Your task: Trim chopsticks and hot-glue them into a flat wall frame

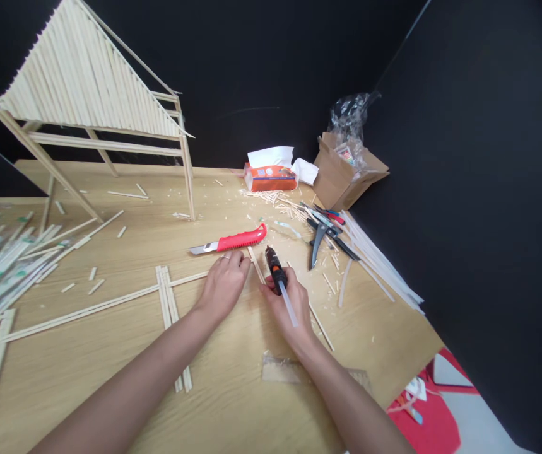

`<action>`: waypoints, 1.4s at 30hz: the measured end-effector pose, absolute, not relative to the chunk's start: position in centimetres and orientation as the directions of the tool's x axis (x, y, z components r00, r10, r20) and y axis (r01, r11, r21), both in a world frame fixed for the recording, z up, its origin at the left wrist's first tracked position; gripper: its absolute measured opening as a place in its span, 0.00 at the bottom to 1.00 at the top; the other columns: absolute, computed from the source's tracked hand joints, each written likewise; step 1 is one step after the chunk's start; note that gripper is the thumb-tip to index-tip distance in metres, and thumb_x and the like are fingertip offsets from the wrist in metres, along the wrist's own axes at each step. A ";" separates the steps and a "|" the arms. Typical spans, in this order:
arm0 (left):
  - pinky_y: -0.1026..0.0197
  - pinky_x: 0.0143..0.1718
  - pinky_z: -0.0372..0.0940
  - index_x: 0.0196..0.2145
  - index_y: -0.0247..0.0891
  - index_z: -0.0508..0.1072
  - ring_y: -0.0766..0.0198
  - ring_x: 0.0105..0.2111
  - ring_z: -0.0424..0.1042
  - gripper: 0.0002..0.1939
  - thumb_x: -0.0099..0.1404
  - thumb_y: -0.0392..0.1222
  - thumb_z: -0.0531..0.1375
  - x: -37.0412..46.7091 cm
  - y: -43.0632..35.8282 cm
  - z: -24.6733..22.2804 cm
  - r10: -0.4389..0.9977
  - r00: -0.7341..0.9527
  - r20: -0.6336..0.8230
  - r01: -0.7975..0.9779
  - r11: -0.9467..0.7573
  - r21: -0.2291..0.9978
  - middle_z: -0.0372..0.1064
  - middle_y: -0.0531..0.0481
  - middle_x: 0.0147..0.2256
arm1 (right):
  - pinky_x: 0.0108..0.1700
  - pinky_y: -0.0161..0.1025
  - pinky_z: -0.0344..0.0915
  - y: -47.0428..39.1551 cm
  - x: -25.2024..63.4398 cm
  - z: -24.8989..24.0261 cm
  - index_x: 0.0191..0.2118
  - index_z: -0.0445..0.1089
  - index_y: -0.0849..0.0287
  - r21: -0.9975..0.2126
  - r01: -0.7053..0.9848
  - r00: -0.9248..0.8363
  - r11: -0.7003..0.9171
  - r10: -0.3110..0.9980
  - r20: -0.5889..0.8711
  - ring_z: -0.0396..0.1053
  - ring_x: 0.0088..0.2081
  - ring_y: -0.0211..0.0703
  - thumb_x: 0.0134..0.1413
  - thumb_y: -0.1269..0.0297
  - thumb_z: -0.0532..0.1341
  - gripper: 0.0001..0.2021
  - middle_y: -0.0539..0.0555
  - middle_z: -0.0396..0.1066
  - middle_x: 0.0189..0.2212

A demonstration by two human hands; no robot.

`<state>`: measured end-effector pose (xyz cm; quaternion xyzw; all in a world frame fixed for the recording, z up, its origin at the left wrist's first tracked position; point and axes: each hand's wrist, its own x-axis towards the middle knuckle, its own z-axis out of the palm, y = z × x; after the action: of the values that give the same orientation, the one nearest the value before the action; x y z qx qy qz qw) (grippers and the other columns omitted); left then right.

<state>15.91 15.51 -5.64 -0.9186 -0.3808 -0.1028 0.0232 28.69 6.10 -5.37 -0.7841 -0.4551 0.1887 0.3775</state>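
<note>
Right hand (288,301) grips glue gun (276,268), nozzle away from body, above counter (233,366). Left hand (226,280) on sticks (190,279), just below red cutter (233,241); its grip unclear.

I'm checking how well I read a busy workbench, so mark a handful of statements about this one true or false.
1. The right hand holds the glue gun. True.
2. The left hand grips the red-handled cutter. False: the cutter lies on the table, just beyond that hand.
3. The tissue pack sits left of the cardboard box. True.
4. The cardboard box is closed. False: it is open, with clear plastic sticking out.
</note>
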 end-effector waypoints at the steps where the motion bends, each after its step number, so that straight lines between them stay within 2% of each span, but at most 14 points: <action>1: 0.57 0.39 0.62 0.43 0.37 0.68 0.56 0.38 0.67 0.13 0.64 0.29 0.49 15.9 15.5 -5.7 0.696 0.688 0.208 0.706 -0.708 0.034 0.67 0.43 0.39 | 0.34 0.37 0.63 6.1 28.7 -5.3 0.39 0.65 0.54 -0.764 0.568 0.519 -0.305 0.853 0.046 0.71 0.33 0.46 0.49 0.64 0.59 0.09 0.52 0.73 0.31; 9: 0.56 0.37 0.62 0.41 0.35 0.70 0.55 0.35 0.67 0.12 0.64 0.29 0.50 16.1 15.4 -5.5 0.696 0.689 0.205 0.706 -0.708 0.030 0.66 0.43 0.37 | 0.33 0.36 0.63 6.0 28.5 -5.0 0.39 0.66 0.54 -0.764 0.565 0.525 -0.312 0.850 0.040 0.72 0.33 0.46 0.48 0.63 0.60 0.10 0.52 0.74 0.32; 22: 0.56 0.37 0.62 0.38 0.35 0.71 0.54 0.37 0.67 0.10 0.64 0.30 0.52 16.1 15.4 -4.6 0.664 0.720 0.203 0.673 -0.739 0.031 0.67 0.44 0.37 | 0.32 0.36 0.62 6.0 28.5 -4.8 0.38 0.66 0.54 -0.777 0.553 0.517 -0.300 0.855 0.037 0.71 0.33 0.46 0.49 0.62 0.59 0.09 0.51 0.74 0.31; 31: 0.57 0.39 0.62 0.43 0.35 0.70 0.55 0.40 0.66 0.12 0.65 0.30 0.51 15.7 15.8 -5.0 0.650 0.731 0.209 0.650 -0.756 0.076 0.67 0.44 0.40 | 0.34 0.36 0.62 6.0 28.5 -4.9 0.39 0.64 0.54 -0.775 0.550 0.510 -0.311 0.860 0.017 0.71 0.33 0.45 0.49 0.64 0.60 0.09 0.51 0.73 0.32; 42: 0.56 0.40 0.63 0.44 0.33 0.70 0.55 0.42 0.66 0.12 0.65 0.30 0.52 15.5 16.2 -5.4 0.625 0.751 0.211 0.621 -0.778 0.095 0.68 0.44 0.42 | 0.33 0.35 0.60 6.2 28.6 -4.8 0.38 0.63 0.54 -0.755 0.577 0.499 -0.312 0.866 0.023 0.70 0.33 0.45 0.49 0.65 0.61 0.09 0.50 0.73 0.31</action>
<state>15.46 16.19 -5.41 -0.9358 -0.3329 -0.1160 -0.0097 28.62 6.19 -4.76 -0.7852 -0.4593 0.1985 0.3647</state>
